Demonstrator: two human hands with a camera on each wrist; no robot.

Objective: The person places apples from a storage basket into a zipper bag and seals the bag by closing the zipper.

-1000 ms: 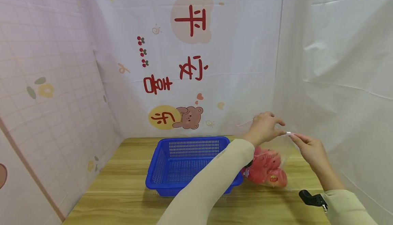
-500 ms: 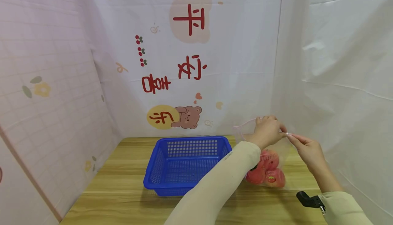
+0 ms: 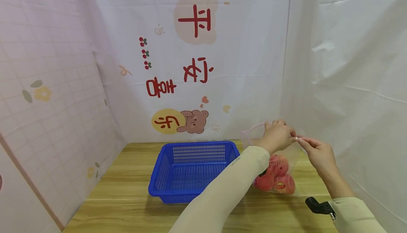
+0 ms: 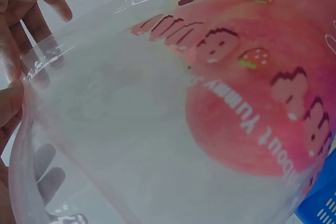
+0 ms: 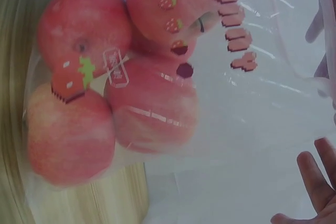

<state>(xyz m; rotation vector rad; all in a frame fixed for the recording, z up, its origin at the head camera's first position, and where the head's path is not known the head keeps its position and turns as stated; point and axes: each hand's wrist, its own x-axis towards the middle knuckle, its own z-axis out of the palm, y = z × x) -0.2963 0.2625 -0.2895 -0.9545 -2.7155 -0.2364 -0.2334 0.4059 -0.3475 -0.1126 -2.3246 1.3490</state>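
A clear plastic slider bag (image 3: pixel 295 155) with printed strawberries and a pinkish top edge stands on the table at the right. Several red apples (image 3: pixel 285 184) lie in its bottom; the right wrist view shows more of the apples (image 5: pixel 71 135) through the film. My left hand (image 3: pixel 277 137) reaches across from the left and pinches the bag's top edge beside a small white piece at its corner. From the right, my right hand (image 3: pixel 319 155) pinches that corner between thumb and finger. In the left wrist view, film partly covers the left hand's fingers (image 4: pixel 39 17).
A blue plastic basket (image 3: pixel 197 144) with slotted walls stands left of the bag, partly behind the left sleeve (image 3: pixel 219 194). The wooden table (image 3: pixel 124 194) meets white printed cloth at its back. A black wrist mount (image 3: pixel 318 206) juts from the right sleeve.
My left hand has shifted slightly right and down, closer to my right hand at the bag's corner. More of the bag's pink edge shows on its left. The last half second shows little movement.
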